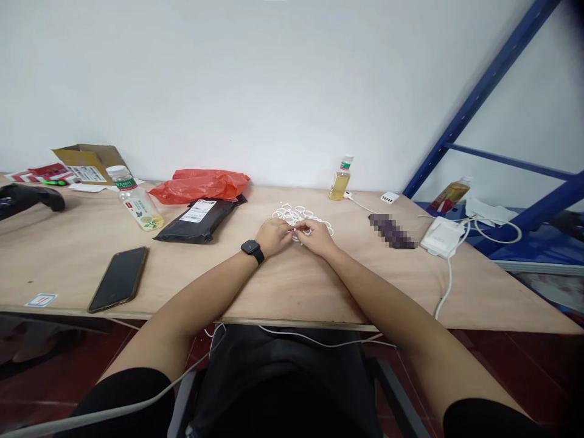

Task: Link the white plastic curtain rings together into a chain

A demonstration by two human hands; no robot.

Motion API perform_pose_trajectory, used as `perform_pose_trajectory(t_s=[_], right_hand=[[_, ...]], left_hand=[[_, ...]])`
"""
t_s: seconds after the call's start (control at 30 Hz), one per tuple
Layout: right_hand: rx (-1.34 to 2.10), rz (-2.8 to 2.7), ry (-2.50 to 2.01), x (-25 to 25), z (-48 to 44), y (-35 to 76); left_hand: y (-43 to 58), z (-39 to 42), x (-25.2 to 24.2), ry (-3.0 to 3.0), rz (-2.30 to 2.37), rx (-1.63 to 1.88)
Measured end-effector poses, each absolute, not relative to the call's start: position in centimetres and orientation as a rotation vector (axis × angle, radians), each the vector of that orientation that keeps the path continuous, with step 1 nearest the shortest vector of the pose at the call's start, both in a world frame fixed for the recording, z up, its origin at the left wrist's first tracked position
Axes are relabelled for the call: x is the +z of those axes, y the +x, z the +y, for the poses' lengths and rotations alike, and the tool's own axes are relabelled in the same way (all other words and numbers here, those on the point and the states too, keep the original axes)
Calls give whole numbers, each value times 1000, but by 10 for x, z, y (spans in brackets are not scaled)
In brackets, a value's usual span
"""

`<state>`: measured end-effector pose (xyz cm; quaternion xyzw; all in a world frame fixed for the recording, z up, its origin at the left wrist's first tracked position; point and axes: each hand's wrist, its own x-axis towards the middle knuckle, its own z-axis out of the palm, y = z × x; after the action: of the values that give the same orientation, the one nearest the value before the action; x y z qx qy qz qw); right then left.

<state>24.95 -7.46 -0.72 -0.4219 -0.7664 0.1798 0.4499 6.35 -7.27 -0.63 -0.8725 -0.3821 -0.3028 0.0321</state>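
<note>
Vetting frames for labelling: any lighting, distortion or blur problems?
Head view: light looks soft and even on the wall; head view: top-right corner dark, left bottle and blue frame lean outward, likely wide-angle stretch; head view: dark item at right pixelated, details unreadable; head view: rings small, hard to separate.

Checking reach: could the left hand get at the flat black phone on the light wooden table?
Probably yes: nothing seems to stand between the left hand and the phone, though that hand is busy at the thin white rings.
</note>
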Motion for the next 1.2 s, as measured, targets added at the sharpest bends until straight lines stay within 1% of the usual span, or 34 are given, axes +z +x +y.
perform_pose_trajectory(t_s=[0.2,0.5,0.8,1.07,1.2], right_hand=[[439,-1877,-1100,-6,-74,246],[537,-1851,-1065,-7,-73,250],[490,-1798,-1147,-6,-71,241],[685,-1660,-1038,-9,-63,243],[579,-1713,-1044,-6,-63,256]], left_hand=[[68,-81,-3,-2628,-1240,-840],[70,-83,0,-2615,-1239,-848],[75,-83,-2,-2565,-1200,-800],[80,-81,2,-2529,-1220,-896],[67,-75,1,-2575,-1202,-851]])
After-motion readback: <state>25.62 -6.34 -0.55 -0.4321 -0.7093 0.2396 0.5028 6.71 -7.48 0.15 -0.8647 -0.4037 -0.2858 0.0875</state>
